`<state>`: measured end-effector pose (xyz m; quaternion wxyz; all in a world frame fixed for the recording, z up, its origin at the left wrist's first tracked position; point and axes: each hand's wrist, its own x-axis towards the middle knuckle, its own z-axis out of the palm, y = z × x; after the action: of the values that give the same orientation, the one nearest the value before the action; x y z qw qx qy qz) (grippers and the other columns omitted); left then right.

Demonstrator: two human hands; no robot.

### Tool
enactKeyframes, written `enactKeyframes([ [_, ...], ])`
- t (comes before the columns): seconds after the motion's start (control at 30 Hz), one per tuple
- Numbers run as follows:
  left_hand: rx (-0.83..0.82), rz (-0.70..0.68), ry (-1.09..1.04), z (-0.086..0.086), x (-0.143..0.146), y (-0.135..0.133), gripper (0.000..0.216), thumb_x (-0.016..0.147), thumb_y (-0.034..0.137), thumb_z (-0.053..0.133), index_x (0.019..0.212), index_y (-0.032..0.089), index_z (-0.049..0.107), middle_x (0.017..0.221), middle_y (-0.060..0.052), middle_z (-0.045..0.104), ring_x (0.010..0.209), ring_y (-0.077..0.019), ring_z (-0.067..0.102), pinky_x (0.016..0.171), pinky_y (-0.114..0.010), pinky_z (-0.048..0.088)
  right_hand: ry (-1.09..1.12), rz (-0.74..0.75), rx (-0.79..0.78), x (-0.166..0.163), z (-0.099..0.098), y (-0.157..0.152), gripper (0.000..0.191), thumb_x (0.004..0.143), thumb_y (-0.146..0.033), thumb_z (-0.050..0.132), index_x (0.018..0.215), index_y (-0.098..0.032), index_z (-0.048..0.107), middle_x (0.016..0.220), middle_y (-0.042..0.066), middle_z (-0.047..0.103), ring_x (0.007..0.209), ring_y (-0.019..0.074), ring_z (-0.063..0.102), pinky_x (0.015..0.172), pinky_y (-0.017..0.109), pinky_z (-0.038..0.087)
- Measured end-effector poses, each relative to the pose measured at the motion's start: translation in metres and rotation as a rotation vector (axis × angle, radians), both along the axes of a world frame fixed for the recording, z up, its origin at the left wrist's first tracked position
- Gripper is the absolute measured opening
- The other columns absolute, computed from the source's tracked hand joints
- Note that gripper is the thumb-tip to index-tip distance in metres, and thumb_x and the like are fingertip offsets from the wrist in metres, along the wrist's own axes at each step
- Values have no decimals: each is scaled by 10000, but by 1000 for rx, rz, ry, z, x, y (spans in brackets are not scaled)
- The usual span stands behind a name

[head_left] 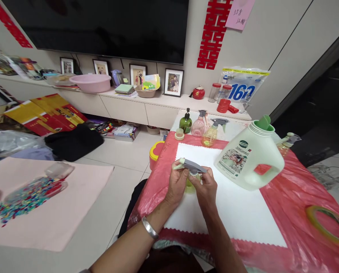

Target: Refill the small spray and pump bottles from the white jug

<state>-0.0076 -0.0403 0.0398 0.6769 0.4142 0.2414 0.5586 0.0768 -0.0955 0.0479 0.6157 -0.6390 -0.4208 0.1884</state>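
Note:
In the head view, my left hand [176, 184] and my right hand [207, 189] are both closed on one spray bottle [190, 187]. Its grey trigger sprayer head [195, 166] shows above my fingers, while the yellowish clear body is mostly hidden behind them. The left fingers are at the pale nozzle end; the right fingers are around the collar and the back of the head. Under the hands lies a white scalloped sheet [229, 212]. To the right stands a large pale green jug [243, 167], uncapped, with a green scoop or funnel [263, 122] in its mouth.
Behind the sheet stand a green pump bottle [185, 123], a pink spray bottle [198, 126], a yellow spray bottle [209, 136] and a cap [179, 134]. Another spray bottle [286, 145] is behind the jug. A tape roll [314, 220] lies on red plastic [308, 185] at right.

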Motion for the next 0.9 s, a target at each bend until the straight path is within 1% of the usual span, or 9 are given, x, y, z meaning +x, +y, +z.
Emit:
enactKeyframes([
  [0.1, 11, -14, 8, -1, -1, 1, 427, 814, 497, 764, 1053, 175, 618, 1117, -105, 715, 984, -222, 674, 920, -366, 502, 1, 41, -2, 3, 0, 1, 368, 789, -506, 702, 957, -179, 692, 980, 41, 544, 837, 137, 504, 787, 270, 461],
  [0.23, 27, -4, 23, -6, -3, 3, 465, 809, 493, 771, 1108, 184, 595, 1044, -78, 734, 952, -216, 692, 900, -355, 509, -7, 130, 14, 11, -2, 3, 404, 789, -504, 704, 1025, -176, 698, 1035, 63, 583, 912, 161, 552, 792, 270, 474],
  [0.33, 29, 5, 61, -10, -4, 5, 438, 822, 483, 762, 1095, 180, 605, 1010, -74, 746, 948, -223, 704, 896, -351, 514, -28, 153, 27, 12, -2, 5, 381, 795, -507, 696, 1002, -189, 732, 1021, 64, 597, 904, 160, 559, 771, 260, 477],
  [0.47, -8, 9, 68, -14, -6, 9, 440, 785, 477, 797, 1063, 184, 622, 984, -62, 749, 915, -224, 712, 838, -335, 540, -17, 98, 42, 6, 0, 7, 314, 803, -487, 705, 943, -211, 752, 982, 44, 574, 886, 144, 546, 792, 251, 477],
  [0.6, -25, 33, 49, -14, -7, 7, 429, 760, 482, 817, 1023, 203, 625, 943, -24, 743, 881, -197, 710, 819, -307, 552, 31, 35, 66, -4, 1, 7, 280, 777, -446, 728, 918, -204, 736, 1017, 42, 529, 900, 137, 538, 796, 243, 487],
  [0.7, -26, 42, 72, -12, -8, 6, 442, 756, 481, 816, 1049, 213, 623, 951, -24, 747, 877, -199, 712, 823, -317, 560, 44, -3, 75, -10, 2, 6, 248, 772, -417, 734, 896, -203, 721, 1017, 42, 497, 926, 139, 532, 822, 248, 493],
  [0.83, -15, 32, 104, -9, -9, 8, 431, 728, 483, 828, 999, 207, 638, 938, -34, 752, 895, -223, 716, 830, -341, 567, 35, -40, 80, -14, 1, 6, 243, 782, -426, 739, 893, -211, 710, 1019, 44, 486, 947, 150, 521, 853, 277, 497],
  [0.9, -18, 9, 120, -9, -11, 9, 462, 706, 509, 835, 996, 204, 644, 941, -42, 753, 915, -236, 714, 851, -362, 568, 27, -49, 79, -14, -1, 6, 238, 769, -404, 758, 912, -219, 713, 1030, 45, 493, 965, 160, 519, 880, 297, 492],
])
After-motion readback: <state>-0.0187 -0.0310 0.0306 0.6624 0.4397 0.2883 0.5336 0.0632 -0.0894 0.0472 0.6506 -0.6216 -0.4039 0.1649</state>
